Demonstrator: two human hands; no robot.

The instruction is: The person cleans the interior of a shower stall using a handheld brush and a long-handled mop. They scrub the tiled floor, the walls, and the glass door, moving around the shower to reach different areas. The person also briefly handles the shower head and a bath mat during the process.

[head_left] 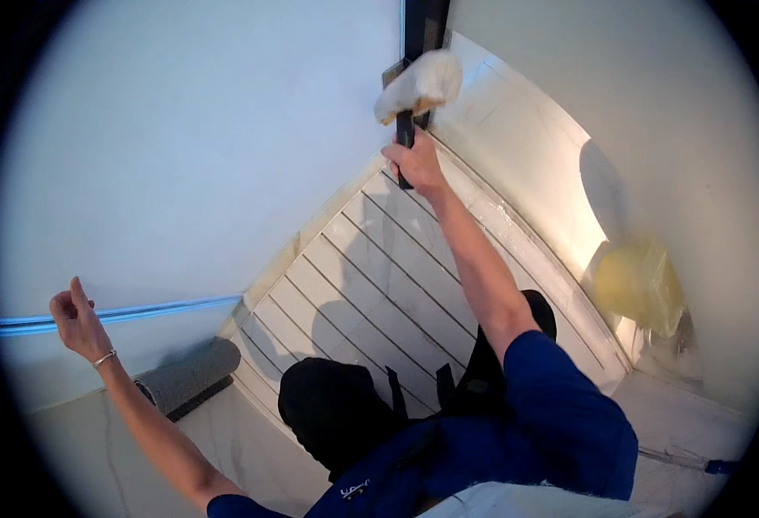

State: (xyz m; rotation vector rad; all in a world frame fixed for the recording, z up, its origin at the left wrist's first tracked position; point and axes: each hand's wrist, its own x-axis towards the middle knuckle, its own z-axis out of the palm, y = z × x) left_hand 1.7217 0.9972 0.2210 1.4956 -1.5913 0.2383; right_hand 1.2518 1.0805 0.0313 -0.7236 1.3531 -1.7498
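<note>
My right hand is wrapped around the black handle of a window washer with a fluffy white head, its underside stained brownish. That arm reaches far forward, and the white head is up against the corner where the walls meet, in front of a dark vertical post. My left hand is raised beside the pale left wall panel, close to a glowing blue strip. Its fingers are loosely curled with the thumb apart, and nothing shows in them. A thin bracelet circles the left wrist.
A slatted white floor fills the corner under me. A rolled grey mat lies at the left wall. To the right stand a pale, hazy panel and a yellow translucent bag-like thing. A cable with a blue end lies lower right.
</note>
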